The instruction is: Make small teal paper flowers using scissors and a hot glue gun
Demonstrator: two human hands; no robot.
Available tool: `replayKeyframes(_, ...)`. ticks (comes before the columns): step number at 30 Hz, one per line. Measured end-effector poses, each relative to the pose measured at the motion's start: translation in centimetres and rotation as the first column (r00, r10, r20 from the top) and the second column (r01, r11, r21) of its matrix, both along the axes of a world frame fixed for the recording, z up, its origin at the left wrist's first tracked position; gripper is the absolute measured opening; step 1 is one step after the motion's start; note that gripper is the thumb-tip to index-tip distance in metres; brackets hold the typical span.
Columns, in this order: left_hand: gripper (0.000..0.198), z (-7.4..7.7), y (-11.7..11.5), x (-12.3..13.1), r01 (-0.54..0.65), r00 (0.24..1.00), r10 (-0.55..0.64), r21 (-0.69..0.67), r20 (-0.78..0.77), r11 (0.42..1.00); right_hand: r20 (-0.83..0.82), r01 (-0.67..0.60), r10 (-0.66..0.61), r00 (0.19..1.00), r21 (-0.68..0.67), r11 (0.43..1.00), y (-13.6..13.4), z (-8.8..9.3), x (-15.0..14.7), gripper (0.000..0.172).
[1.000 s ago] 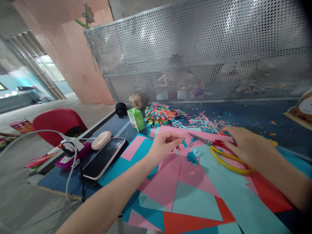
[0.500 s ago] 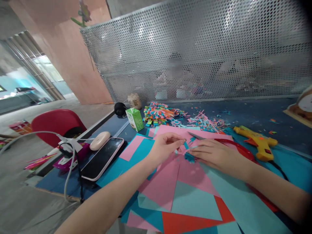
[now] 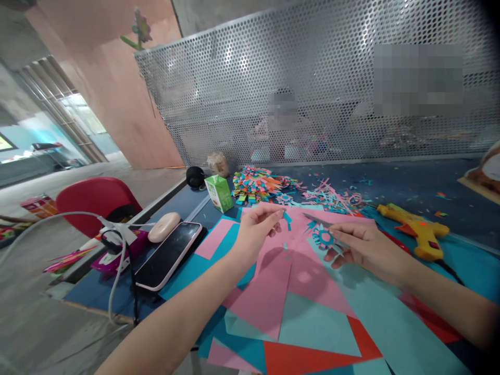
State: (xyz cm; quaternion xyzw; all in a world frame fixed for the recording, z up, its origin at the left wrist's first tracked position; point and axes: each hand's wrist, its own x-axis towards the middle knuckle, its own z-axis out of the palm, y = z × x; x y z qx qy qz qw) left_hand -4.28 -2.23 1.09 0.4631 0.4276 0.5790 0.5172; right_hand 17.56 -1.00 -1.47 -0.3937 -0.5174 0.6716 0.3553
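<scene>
Between the thumb and index finger of my left hand (image 3: pixel 260 226) is a small blue paper strip (image 3: pixel 288 221), hanging over the pink sheets (image 3: pixel 269 291). My right hand (image 3: pixel 357 242) pinches a blue and pink fringed paper flower (image 3: pixel 323 238) at its right edge, tilted toward me. Scissors (image 3: pixel 317 219) lie behind the flower, blade pointing left, their red handles partly hidden by my right hand. My two hands are apart, both above the layered paper.
Behind are a pile of fringed paper (image 3: pixel 255 183), paper scraps (image 3: pixel 332 197) and a green carton (image 3: pixel 219 193). A yellow glue gun (image 3: pixel 424 232) lies right; a phone (image 3: pixel 170 256) and white case (image 3: pixel 164 227) lie left. A perforated metal screen (image 3: pixel 234 94) stands at the back.
My hands have moved apart. The right one has drawn back to the right with the flower, whose face now shows; the left has shifted slightly left with the blue strip.
</scene>
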Motion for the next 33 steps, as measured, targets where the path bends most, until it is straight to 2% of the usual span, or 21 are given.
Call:
replayKeyframes(3, 0.02, -0.1, 0.0, 0.1, 0.011, 0.999, -0.01, 0.011, -0.044, 1.0, 0.04, 0.001, 0.0, 0.999, -0.031, 1.0, -0.4, 0.3, 0.0, 0.027)
replayKeyframes(9, 0.017, -0.2, -0.3, 0.6, 0.02, 0.984, -0.003, 0.09, -0.177, 0.996, 0.225, -0.044, 0.006, 0.974, 0.165, 0.985, -0.7, 0.1, 0.4, 0.03)
replayKeyframes(13, 0.017, -0.3, -0.7, 1.1, 0.052, 0.973, -0.032, 0.082, -0.227, 0.995, 0.334, -0.05, -0.032, 0.942, 0.236, 0.971, -1.2, 0.6, 0.2, 0.033)
replayKeyframes(18, 0.015, -0.2, -1.5, 1.8, 0.088, 0.974, -0.076, 0.05, -0.213, 0.995, 0.28, -0.044, -0.037, 0.959, 0.279, 0.959, -2.1, 1.5, -0.2, 0.03)
replayKeyframes(22, 0.015, -0.1, -2.1, 1.9, 0.103, 0.972, -0.088, 0.061, -0.217, 0.993, 0.27, -0.076, -0.041, 0.962, 0.41, 0.909, -2.5, 1.6, -0.4, 0.018)
replayKeyframes(25, 0.016, -0.1, -2.5, 2.0, 0.118, 0.968, -0.102, 0.056, -0.231, 0.991, 0.279, -0.121, -0.012, 0.96, 0.454, 0.883, -2.5, 1.4, -0.4, 0.014)
replayKeyframes(33, 0.017, 0.0, -3.2, 2.5, 0.137, 0.959, -0.132, 0.004, -0.251, 0.991, 0.233, -0.096, 0.004, 0.972, 0.386, 0.918, -2.4, 0.8, 0.0, 0.016)
